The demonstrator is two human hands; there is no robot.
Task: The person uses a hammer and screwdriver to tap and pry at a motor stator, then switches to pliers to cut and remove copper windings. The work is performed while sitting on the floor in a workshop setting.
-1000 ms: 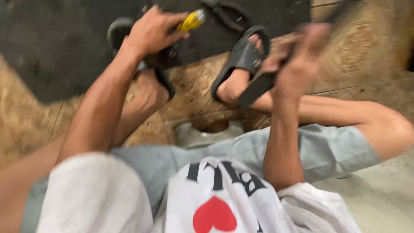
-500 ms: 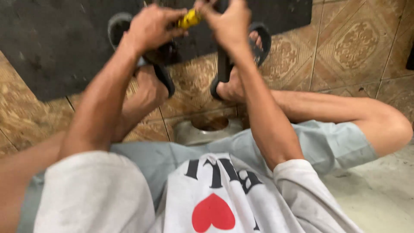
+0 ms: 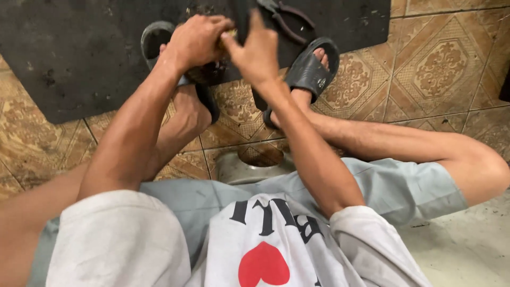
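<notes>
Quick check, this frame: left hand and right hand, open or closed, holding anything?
Left hand: closed in a fist on a small object, mostly hidden.
Right hand: fingers partly extended, touching a dark object at the left hand; grip cannot be told.

Pliers (image 3: 287,16) on mat (image 3: 79,53), just right of hands (image 3: 223,42)

Black mat (image 3: 79,58), brown floral-patterned tiles (image 3: 441,69), black sandals (image 3: 311,72), possibly grey shorts (image 3: 404,186).

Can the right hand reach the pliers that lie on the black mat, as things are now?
Probably yes. The pliers lie on the black mat just beyond the right hand, with nothing between them. But its fingers seem to be busy on a dark part.
</notes>
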